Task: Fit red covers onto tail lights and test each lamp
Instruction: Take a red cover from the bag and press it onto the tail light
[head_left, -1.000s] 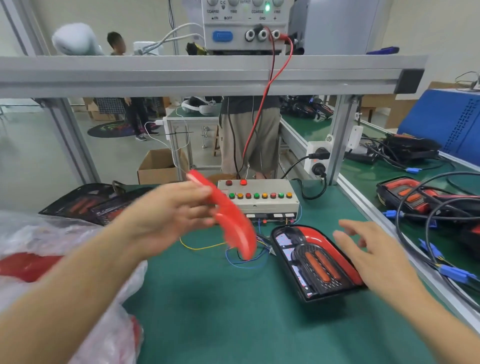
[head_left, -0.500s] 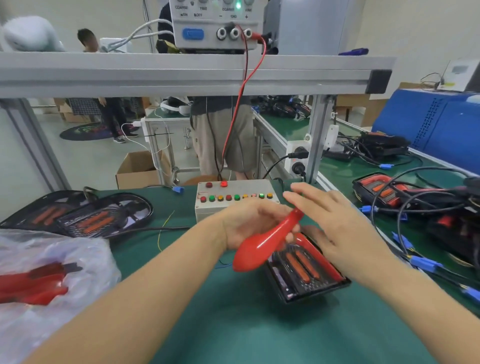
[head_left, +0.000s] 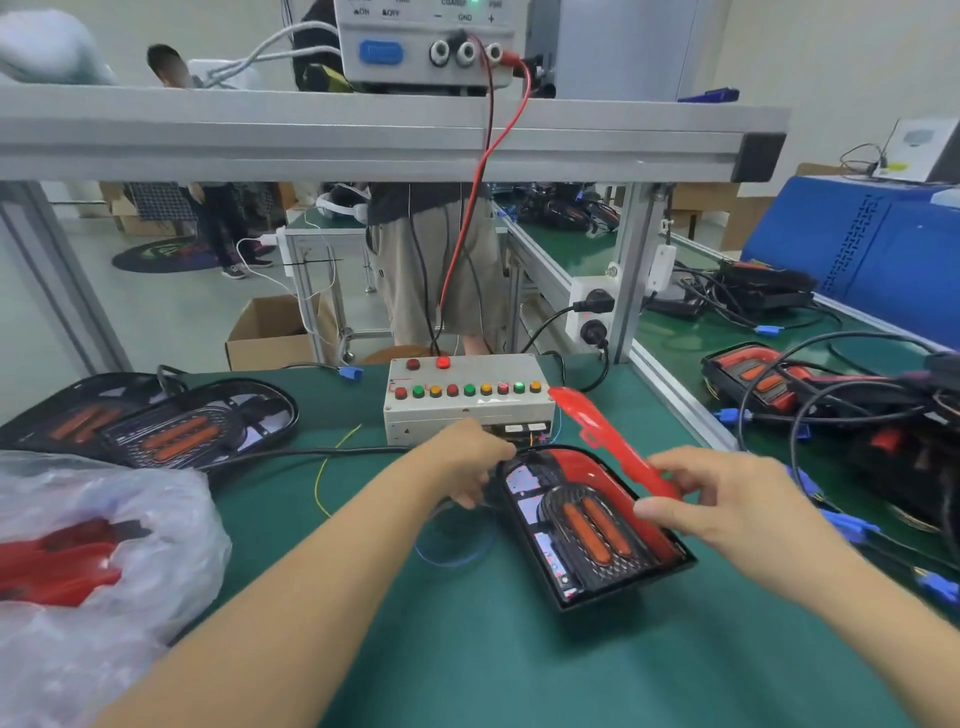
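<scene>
The right hand (head_left: 727, 499) pinches the near end of a red cover (head_left: 608, 439) between thumb and curled fingers. The cover is a long, narrow, glossy red plastic strip, gently curved, with a small tab along its lower edge. Its long axis runs from the right hand up and away to the left, the free tip pointing toward the right end of the button box (head_left: 467, 402) and reaching just in front of it. Nearly all of the cover lies beyond the grip, held in the air over the right edge of the tail light (head_left: 587, 525).

The tail light lies flat on the green bench mat (head_left: 467, 649), a black-framed housing with a red band along its far and right side and two orange bars in a dark mesh panel at its middle. Its long axis runs from far left to near right. The left hand (head_left: 462, 467) grips the lamp's far left corner, fingers curled down over the edge; exactly what the fingertips press is hard to make out there.

Farther left, two uncovered tail lights (head_left: 197, 426) lie side by side, and a clear plastic bag (head_left: 104, 519) at the near left holds more red covers.
</scene>
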